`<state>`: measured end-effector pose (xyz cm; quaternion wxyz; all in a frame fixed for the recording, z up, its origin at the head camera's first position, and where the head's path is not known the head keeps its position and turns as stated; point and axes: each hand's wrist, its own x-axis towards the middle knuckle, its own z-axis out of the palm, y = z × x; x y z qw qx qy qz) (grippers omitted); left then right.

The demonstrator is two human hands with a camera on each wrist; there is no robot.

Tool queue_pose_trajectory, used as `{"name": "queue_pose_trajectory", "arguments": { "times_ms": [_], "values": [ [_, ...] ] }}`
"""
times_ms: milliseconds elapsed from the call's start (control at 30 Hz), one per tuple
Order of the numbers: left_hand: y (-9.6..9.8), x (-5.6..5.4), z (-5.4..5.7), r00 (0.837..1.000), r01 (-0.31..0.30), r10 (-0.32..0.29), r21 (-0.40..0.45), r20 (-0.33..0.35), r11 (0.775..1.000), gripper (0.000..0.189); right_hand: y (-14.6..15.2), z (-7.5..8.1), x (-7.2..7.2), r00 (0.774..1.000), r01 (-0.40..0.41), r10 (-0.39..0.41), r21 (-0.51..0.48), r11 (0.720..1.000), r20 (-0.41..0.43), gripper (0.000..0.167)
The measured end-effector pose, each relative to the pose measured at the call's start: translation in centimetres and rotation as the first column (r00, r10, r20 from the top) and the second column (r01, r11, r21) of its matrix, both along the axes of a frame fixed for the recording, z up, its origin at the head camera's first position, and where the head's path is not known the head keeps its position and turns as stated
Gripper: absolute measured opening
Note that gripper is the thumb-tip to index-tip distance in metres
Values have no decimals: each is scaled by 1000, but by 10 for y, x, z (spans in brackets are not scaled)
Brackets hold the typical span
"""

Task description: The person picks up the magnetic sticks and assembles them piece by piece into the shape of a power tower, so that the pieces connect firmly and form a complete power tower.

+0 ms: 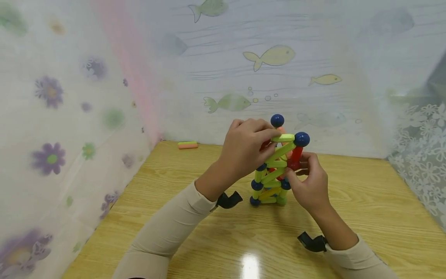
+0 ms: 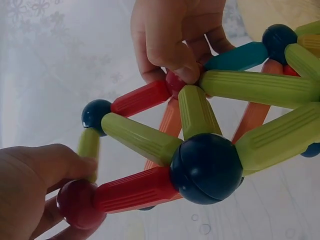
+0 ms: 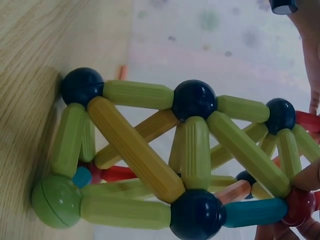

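A tall tower of magnetic rods and balls [image 1: 273, 184] stands on the table. Near its top, my left hand [image 1: 245, 145] pinches a light green rod [image 2: 88, 150] beside a red ball [image 2: 80, 204]. A dark blue ball [image 1: 302, 139] joins that rod's other end. Lower on the right side, my right hand [image 1: 311, 186] grips another red ball [image 3: 299, 206] between thumb and fingers. A red rod [image 1: 297, 154] rises from it to the blue ball. Another blue ball [image 1: 277, 120] tops the tower, and a green ball [image 3: 56, 201] sits at a base corner.
Two short rods [image 1: 187, 145], one green and one orange, lie at the table's back left. Fish-patterned sheeting [image 1: 223, 69] hangs behind the wooden table [image 1: 202, 236]. Black wrist mounts [image 1: 230, 200] stick out from both cuffs.
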<state>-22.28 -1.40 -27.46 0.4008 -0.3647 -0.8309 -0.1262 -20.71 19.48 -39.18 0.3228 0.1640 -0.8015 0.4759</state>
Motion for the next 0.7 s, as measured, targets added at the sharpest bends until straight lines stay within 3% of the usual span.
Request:
{"name": "queue_pose_trajectory", "arguments": {
  "times_ms": [133,267,367,500,700],
  "values": [
    [-2,1,-3,1000,-10,11,30,-18,999,28,-1,-1,-1,1000,5,-5,14,1000,-25,39],
    [-7,8,-17,998,-49,54,167,-26,985,39,-2,-2,-2,998,-1,2,26,1000,-57,41],
    [-14,16,-37,997,-73,66,231,39,970,38,-3,-2,-1,996,8,-5,43,999,-87,41],
    [-21,20,-61,983,-77,37,225,178,971,45,-7,-2,1,991,38,-29,69,997,-129,42],
    [-24,14,-74,951,-51,-32,257,309,965,73,-16,-2,10,975,83,-44,174,981,-218,46]
  ]
}}
